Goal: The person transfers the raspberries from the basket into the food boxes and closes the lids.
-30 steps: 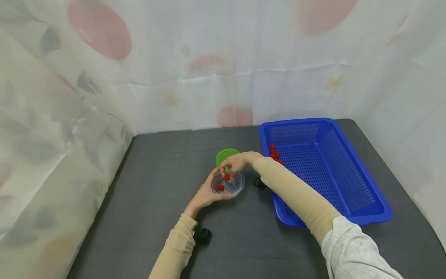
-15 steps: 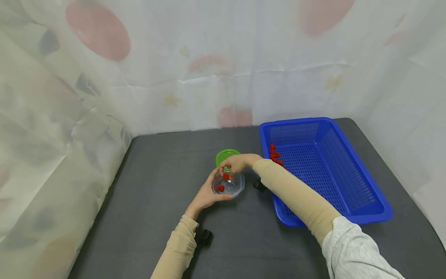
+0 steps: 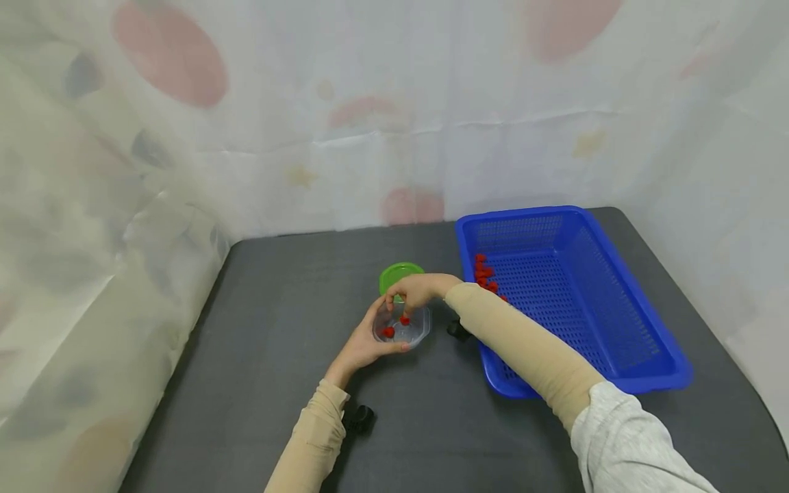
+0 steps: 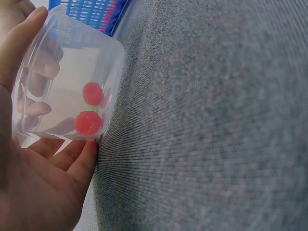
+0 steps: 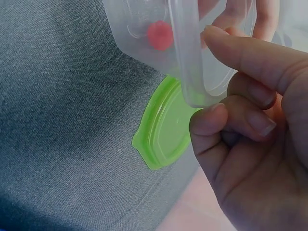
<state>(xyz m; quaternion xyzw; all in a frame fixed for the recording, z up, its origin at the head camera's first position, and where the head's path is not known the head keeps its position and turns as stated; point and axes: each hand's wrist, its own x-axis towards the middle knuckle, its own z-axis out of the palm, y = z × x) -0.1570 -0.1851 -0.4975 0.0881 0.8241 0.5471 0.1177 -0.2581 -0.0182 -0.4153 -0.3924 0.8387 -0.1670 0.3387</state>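
Observation:
My left hand (image 3: 360, 344) grips a clear plastic container (image 4: 72, 62) by its side, the thumb near one edge and the fingers round the other. Two red raspberries lie inside; the left wrist view shows one raspberry (image 4: 93, 94) just above the other raspberry (image 4: 88, 123), near the bottom. My right hand (image 3: 416, 290) is over the container's mouth with its fingertips dipping in, and I see no raspberry between them. In the right wrist view its thumb is stretched out beside the container wall and some fingers are bent. Behind the container lies a green lid (image 5: 166, 130).
A large blue plastic basket (image 3: 622, 322) stands on the right of the dark grey table (image 3: 277, 356). Several more raspberries (image 3: 484, 272) lie along its left side, partly hidden by my right sleeve. A patterned white curtain (image 3: 277, 137) hangs behind the table.
The raspberry at my right fingertips has dropped to the container's bottom, beside the other one. The right fingers have loosened slightly; the left hand keeps its grip.

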